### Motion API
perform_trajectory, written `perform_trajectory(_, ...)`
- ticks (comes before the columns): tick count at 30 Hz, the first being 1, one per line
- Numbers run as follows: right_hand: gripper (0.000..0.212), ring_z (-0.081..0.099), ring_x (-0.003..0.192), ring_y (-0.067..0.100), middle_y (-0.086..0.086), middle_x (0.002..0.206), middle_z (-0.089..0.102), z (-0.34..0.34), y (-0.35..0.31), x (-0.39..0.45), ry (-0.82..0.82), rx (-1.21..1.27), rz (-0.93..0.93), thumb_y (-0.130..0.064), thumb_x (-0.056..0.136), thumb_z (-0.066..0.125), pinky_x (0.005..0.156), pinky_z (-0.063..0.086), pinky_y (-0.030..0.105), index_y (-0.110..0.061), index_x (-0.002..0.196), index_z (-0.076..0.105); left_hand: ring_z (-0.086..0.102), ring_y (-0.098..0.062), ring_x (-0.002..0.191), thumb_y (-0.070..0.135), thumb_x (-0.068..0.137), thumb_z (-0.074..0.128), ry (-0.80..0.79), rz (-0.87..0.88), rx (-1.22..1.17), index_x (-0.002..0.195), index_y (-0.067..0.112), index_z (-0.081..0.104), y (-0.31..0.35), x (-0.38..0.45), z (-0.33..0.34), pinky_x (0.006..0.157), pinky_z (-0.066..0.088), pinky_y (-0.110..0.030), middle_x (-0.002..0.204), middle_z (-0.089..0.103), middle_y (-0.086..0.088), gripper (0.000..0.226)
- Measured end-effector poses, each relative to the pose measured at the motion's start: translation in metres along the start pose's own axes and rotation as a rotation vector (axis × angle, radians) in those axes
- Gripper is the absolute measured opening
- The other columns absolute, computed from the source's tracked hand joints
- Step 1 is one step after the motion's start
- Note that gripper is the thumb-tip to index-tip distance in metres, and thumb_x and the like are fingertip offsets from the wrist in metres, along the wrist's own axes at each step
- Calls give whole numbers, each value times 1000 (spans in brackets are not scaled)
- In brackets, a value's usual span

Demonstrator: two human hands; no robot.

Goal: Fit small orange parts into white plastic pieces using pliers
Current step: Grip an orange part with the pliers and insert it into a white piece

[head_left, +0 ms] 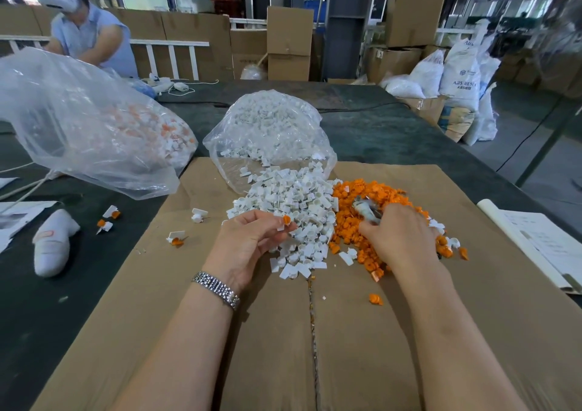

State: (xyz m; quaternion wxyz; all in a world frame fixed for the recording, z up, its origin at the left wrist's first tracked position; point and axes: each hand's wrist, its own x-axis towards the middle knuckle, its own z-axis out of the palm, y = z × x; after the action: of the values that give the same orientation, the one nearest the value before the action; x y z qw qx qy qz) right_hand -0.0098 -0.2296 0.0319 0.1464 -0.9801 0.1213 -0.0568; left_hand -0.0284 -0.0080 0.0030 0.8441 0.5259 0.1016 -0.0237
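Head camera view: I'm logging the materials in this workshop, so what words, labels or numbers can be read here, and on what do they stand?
"ABS RESIN": on the white woven sack at the far right, last letters blurred.
Blue logo and small print above it on that sack: too blurred to read.
White printed paper sheets at the table's right edge: print too small.
Brown cardboard boxes behind: markings unreadable.
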Motion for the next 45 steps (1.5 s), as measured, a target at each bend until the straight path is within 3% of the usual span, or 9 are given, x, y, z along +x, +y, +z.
perform_trajectory(4, 31, 55, 75, 26, 9, 77, 57, -17, -7, 4, 36, 157, -69, -32, 97, 56, 62, 38, 34, -8, 77, 53, 75, -30, 102, -7, 87, 70, 3, 30, 13, 78, 1, 62, 0, 1, -2, 77, 61, -26, 97, 76, -20, 15)
perform_trajectory(7, 16, 52, 56, 17, 6, 67, 57, -32, -16, -3, -108, 488, -78, -20, 94, 59, 48, 38, 27, -9, 83, 63, 76, -26, 98, -5, 88, 69, 12, 32, 7, 83, 1, 64, 2, 2, -4, 73, 59, -25, 99, 76, -18, 9)
perform_trajectory(9, 13, 64, 58, 12, 9, 72, 65, -36, -24, -14, -292, 559, -122, -14, 95, 59, 55, 52, 19, -13, 84, 67, 75, -19, 87, -3, 88, 70, 27, 34, 4, 85, 2, 66, 4, 2, -5, 66, 56, -22, 97, 77, -16, 7)
perform_trajectory(11, 12, 73, 76, 18, 14, 88, 73, -30, -35, -23, -521, 590, -147, -13, 99, 58, 83, 62, 36, -8, 95, 68, 72, -13, 77, -2, 87, 71, 33, 45, 8, 86, 2, 66, 4, 3, -7, 59, 53, -19, 92, 76, -13, 7)
perform_trajectory(15, 14, 68, 80, 22, 12, 91, 66, -20, -55, -40, -747, 600, -143, -15, 104, 54, 92, 59, 51, -2, 106, 59, 65, -9, 70, -2, 86, 71, 40, 74, -11, 79, 5, 64, 3, 6, -8, 57, 48, -18, 80, 71, -7, 12)
perform_trajectory(19, 19, 67, 81, 20, 9, 90, 65, -19, -61, -46, -726, 560, -191, -20, 105, 52, 94, 57, 52, -3, 107, 57, 54, -2, 44, -4, 85, 69, 28, 91, -91, 84, -3, 63, 5, 7, -8, 49, 47, -17, 63, 63, -3, 7)
perform_trajectory(26, 23, 71, 103, 35, 20, 108, 72, -17, -63, -50, -655, 498, -265, -30, 104, 52, 94, 55, 55, -9, 97, 57, 55, -3, 44, -5, 89, 65, 37, 99, -24, 85, -5, 63, 5, 6, -8, 50, 50, -16, 53, 62, 3, 5)
perform_trajectory(32, 34, 63, 72, 26, 19, 89, 72, -4, -62, -55, -616, 464, -316, -42, 105, 47, 79, 57, 46, -11, 91, 52, 58, -10, 49, -5, 86, 67, 58, 43, -65, 81, -1, 65, 2, 5, -3, 49, 50, -23, 67, 68, -9, 7)
perform_trajectory(45, 42, 44, 63, 16, 2, 75, 49, 41, -60, -64, -274, 370, -309, -47, 105, 44, 54, 34, 32, -21, 73, 40, 68, -17, 61, -8, 88, 66, 35, -26, -34, 86, -5, 65, -4, 15, -10, 70, 58, -33, 66, 69, -9, 4)
